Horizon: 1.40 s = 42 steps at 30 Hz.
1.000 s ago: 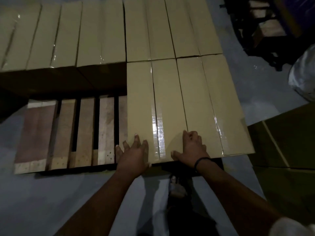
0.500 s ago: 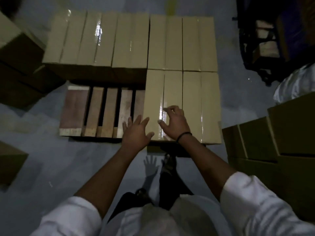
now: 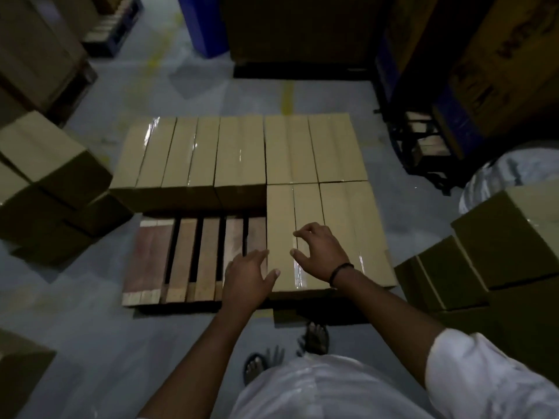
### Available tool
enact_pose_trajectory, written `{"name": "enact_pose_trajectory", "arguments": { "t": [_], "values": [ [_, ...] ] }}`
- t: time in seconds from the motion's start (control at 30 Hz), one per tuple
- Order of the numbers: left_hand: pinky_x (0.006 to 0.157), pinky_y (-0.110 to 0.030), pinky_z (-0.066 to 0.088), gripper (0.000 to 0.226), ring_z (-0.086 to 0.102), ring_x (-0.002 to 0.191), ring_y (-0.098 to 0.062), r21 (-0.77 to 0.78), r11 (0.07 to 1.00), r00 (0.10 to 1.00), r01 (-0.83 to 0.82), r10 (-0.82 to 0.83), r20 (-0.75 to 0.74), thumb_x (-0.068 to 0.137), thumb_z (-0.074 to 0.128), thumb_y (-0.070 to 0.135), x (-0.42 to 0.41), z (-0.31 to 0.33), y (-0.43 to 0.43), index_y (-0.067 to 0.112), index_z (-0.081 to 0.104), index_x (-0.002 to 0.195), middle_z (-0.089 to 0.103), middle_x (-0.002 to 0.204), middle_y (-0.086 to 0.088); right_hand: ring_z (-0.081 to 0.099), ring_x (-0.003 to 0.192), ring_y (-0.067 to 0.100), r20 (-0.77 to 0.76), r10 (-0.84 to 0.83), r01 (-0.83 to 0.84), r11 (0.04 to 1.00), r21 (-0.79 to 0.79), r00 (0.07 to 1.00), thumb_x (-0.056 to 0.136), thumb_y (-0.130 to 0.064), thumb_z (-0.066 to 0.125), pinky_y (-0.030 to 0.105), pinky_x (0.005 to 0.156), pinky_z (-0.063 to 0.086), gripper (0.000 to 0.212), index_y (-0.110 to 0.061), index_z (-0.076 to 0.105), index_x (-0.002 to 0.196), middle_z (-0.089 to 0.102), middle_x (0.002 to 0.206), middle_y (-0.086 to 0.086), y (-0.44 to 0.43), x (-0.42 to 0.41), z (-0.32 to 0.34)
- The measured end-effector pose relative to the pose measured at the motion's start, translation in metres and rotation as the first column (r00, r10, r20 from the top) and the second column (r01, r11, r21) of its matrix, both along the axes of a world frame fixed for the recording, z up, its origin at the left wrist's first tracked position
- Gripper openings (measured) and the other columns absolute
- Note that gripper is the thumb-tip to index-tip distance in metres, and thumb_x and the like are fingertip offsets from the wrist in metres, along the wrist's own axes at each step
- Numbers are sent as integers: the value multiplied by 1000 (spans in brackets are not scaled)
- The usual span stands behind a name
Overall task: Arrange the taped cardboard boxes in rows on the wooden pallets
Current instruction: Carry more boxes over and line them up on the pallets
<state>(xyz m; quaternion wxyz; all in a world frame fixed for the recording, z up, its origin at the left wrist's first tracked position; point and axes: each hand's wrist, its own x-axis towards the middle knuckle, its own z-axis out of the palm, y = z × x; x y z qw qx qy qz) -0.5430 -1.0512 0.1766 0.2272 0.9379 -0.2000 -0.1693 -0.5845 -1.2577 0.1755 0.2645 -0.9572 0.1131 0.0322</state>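
Note:
A wooden pallet (image 3: 181, 258) lies on the grey floor with its near-left slats bare. A back row of taped cardboard boxes (image 3: 242, 149) runs across its far side. Two more taped boxes sit at the near right; the left one (image 3: 281, 219) is under my hands and the right one (image 3: 360, 225) is beside it. My left hand (image 3: 248, 278) hovers at that box's near-left corner with fingers spread, holding nothing. My right hand (image 3: 320, 252) is above the box's taped seam, fingers curled and apart, with a black band on the wrist.
Loose cardboard boxes are stacked on the left (image 3: 54, 189) and on the right (image 3: 502, 246). Another box corner (image 3: 18, 367) shows at the lower left. Dark crates, a blue upright (image 3: 205, 22) and a white plastic bundle (image 3: 514, 173) stand behind. My sandalled feet (image 3: 314, 337) are at the pallet's near edge.
Both hands have lifted off the near box's front edge and now hover over it. The view has pulled back and up, showing more of the floor and surrounding boxes.

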Motion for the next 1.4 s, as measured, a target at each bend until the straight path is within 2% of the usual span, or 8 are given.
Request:
{"name": "enact_pose_trajectory", "arguments": {
  "t": [0.3, 0.6, 0.73, 0.87, 0.97, 1.03, 1.17, 1.4],
  "values": [
    [105, -39, 48, 54, 58, 127, -21, -166, 935, 949, 312, -298, 104, 93, 70, 47, -9, 37, -15, 21, 63, 139, 66, 137, 0, 48, 122, 24, 158, -336, 340, 941, 3, 928, 91, -46, 64, 44, 98, 48, 49, -21, 62, 133, 54, 132, 2, 10, -82, 28],
    [98, -34, 52, 54, 65, 117, -17, -258, 754, 795, 604, -593, 129, 91, 70, 50, -88, 55, -82, 25, 64, 138, 68, 134, 5, 47, 123, 24, 147, -685, 694, 720, -11, 713, 91, -45, 66, 42, 103, 45, 48, -20, 64, 132, 56, 131, 2, -7, -220, 46],
    [101, -31, 50, 53, 60, 126, -14, -233, 683, 717, 692, -687, 119, 91, 68, 50, -123, 58, -109, 29, 62, 140, 64, 139, 8, 43, 127, 21, 154, -799, 805, 592, 36, 581, 94, -37, 69, 38, 106, 41, 45, -19, 62, 135, 53, 133, 2, -20, -270, 52],
    [92, -29, 49, 47, 61, 120, -18, -208, 603, 636, 770, -751, 179, 90, 70, 44, -157, 65, -146, 27, 66, 134, 69, 131, 5, 45, 126, 20, 157, -859, 862, 502, 67, 488, 93, -39, 69, 35, 105, 42, 45, -20, 62, 134, 53, 131, 0, -41, -313, 52],
    [98, -36, 50, 51, 60, 121, -20, -124, 549, 562, 827, -796, 223, 89, 68, 50, -182, 62, -183, 27, 65, 135, 69, 131, 5, 41, 131, 20, 148, -887, 891, 449, 66, 437, 93, -40, 69, 35, 107, 39, 46, -21, 62, 134, 49, 136, 1, -63, -346, 50],
    [100, -39, 50, 51, 60, 122, -20, -118, 523, 535, 844, -809, 242, 90, 67, 51, -200, 62, -212, 29, 65, 135, 69, 130, 7, 35, 138, 21, 155, -905, 909, 411, 69, 397, 92, -40, 70, 38, 112, 37, 48, -21, 61, 136, 44, 144, 2, -82, -368, 52],
    [92, -37, 52, 46, 64, 111, -16, -102, 478, 484, 873, -817, 314, 87, 61, 56, -236, 61, -277, 32, 69, 126, 72, 119, 12, 25, 145, 26, 155, -933, 940, 337, 51, 326, 90, -42, 71, 47, 117, 35, 54, -24, 59, 138, 35, 154, 4, -131, -414, 53],
    [98, -39, 52, 49, 63, 116, -21, -87, 493, 493, 866, -811, 314, 90, 71, 48, -299, 64, -366, 24, 67, 132, 71, 125, 1, 18, 149, 26, 104, -957, 958, 279, 62, 271, 91, -45, 68, 46, 119, 33, 59, -27, 51, 144, 23, 161, 1, -209, -490, 57]
  ]
}}
